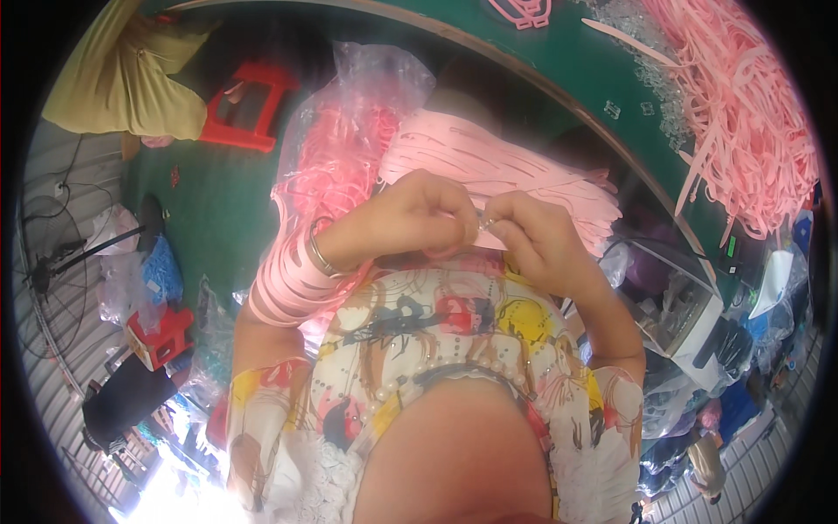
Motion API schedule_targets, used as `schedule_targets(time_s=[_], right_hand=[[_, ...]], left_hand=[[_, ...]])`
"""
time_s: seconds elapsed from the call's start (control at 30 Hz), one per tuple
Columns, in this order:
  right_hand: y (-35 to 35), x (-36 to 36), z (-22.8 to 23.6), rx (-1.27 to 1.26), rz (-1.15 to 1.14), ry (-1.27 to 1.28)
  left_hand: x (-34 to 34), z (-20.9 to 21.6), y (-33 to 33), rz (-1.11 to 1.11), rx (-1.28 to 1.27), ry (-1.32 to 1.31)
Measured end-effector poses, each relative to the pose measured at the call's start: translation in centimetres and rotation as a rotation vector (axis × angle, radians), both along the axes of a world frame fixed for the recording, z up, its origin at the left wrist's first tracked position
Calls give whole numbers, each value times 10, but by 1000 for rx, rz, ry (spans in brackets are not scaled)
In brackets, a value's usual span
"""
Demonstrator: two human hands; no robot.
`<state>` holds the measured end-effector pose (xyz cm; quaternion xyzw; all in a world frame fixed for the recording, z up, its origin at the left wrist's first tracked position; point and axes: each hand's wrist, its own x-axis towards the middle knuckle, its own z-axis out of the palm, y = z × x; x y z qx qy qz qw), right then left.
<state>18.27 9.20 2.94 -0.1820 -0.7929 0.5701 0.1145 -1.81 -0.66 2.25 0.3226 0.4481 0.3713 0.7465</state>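
Note:
My left hand (pixel 428 211) and my right hand (pixel 537 231) meet in front of my chest, thumbs and fingers pinched together. Between their fingertips is a small clear, shiny piece (pixel 481 222), partly hidden by the fingers. It looks like the small clear plastic clips on the table. Several finished-looking pink strap loops (pixel 292 293) hang round my left forearm, below a metal bangle (pixel 320 249). Just beyond my hands, a bundle of flat pink straps (pixel 489 157) lies across my lap area.
A clear plastic bag of pink straps (pixel 336 131) stands beyond my left arm. On the green table (pixel 576 65) are a big heap of pink straps (pixel 733 96) and scattered clear clips (pixel 646 108). A red stool (pixel 253 109) and another red stool (pixel 163 336) stand at left.

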Motion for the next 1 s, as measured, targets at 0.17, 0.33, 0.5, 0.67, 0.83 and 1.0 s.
schedule_targets(time_s=[0.17,0.33,0.5,0.67,0.83,1.0], right_hand=[[6,-1,-4,41,143,89],[16,0,-14,-170,93,-46],[18,-1,-27,-402,107,-103],[21,-2,-22,-648,77,-122],[25,-4,-22,-289,180,-154],[14,-9,-17,-121,18,-22]], left_hand=[[-3,-4,2,-46,39,17],[9,-9,1,101,553,584],[21,2,-4,213,675,835],[12,-2,-5,153,617,757],[8,-11,-8,211,544,640],[10,-16,-12,275,410,446]])
